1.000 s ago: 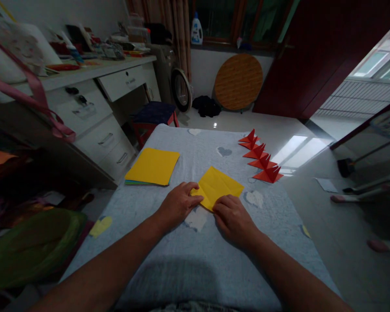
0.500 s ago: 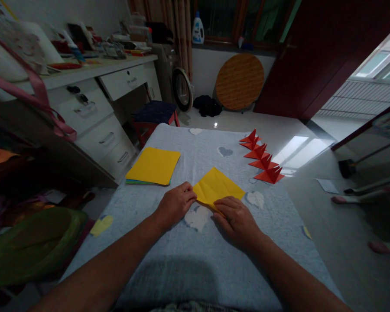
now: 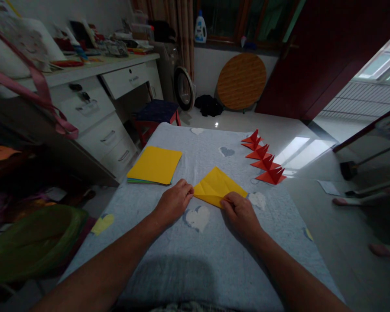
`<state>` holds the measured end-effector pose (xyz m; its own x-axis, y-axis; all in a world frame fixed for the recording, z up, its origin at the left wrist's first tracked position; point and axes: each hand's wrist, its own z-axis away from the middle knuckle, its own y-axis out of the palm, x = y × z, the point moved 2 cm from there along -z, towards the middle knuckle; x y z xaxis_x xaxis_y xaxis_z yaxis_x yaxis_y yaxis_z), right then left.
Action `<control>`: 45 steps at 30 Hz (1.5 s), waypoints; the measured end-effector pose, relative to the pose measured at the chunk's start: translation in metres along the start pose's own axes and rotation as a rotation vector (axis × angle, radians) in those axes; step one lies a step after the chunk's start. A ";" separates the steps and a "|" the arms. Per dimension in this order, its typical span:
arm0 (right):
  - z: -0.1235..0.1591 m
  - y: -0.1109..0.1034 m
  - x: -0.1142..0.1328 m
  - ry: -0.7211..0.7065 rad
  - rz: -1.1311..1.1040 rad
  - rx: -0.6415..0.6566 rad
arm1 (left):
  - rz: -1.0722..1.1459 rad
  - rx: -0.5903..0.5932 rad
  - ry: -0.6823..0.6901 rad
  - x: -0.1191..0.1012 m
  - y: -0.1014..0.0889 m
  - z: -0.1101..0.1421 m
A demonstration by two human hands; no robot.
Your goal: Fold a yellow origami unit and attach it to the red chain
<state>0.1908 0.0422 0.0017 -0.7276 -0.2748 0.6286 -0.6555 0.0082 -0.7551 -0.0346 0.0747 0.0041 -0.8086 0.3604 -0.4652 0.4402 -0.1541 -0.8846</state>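
A creased yellow sheet of origami paper (image 3: 218, 183) lies like a diamond on the cloth-covered table, its near edge partly folded up. Its left corner is pinched between the fingers of my left hand (image 3: 175, 198). On the near right edge, my right hand (image 3: 242, 210) has thumb and fingers closed on the folded layer. To the left of the sheet is a stack of square paper (image 3: 156, 164), yellow on top with green and blue edges beneath. Several red folded paper pieces (image 3: 270, 174) with upright points stand in a row at the table's right edge.
The tablecloth (image 3: 182, 268) is pale blue with heart shapes. A white desk with drawers (image 3: 97, 117) stands at left, a stool (image 3: 157, 112) beyond the table. A green basin-like container (image 3: 35, 242) sits low left. A person's feet (image 3: 344, 202) show on the right.
My right hand has gone from lying over the near edge to pinching it, and the folded flap there now shows more. My left hand stays at the left corner. The view has shifted slightly.
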 end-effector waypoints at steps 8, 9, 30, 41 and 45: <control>0.003 -0.003 -0.003 0.081 -0.038 -0.015 | 0.003 0.042 0.100 0.004 -0.004 0.001; 0.004 -0.003 -0.003 0.087 -0.048 -0.008 | -0.002 0.058 0.118 0.005 -0.006 0.001; 0.001 -0.003 -0.003 0.135 0.127 0.105 | 0.023 0.199 0.061 0.007 -0.017 0.002; 0.000 -0.003 -0.001 0.126 0.144 0.066 | -0.058 0.203 0.042 0.005 -0.018 0.004; 0.000 -0.001 -0.004 0.093 0.142 0.069 | -0.095 0.174 0.055 0.004 -0.018 0.007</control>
<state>0.1941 0.0432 0.0000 -0.8294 -0.1854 0.5269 -0.5318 -0.0265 -0.8465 -0.0486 0.0725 0.0178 -0.8189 0.4296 -0.3807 0.2847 -0.2719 -0.9193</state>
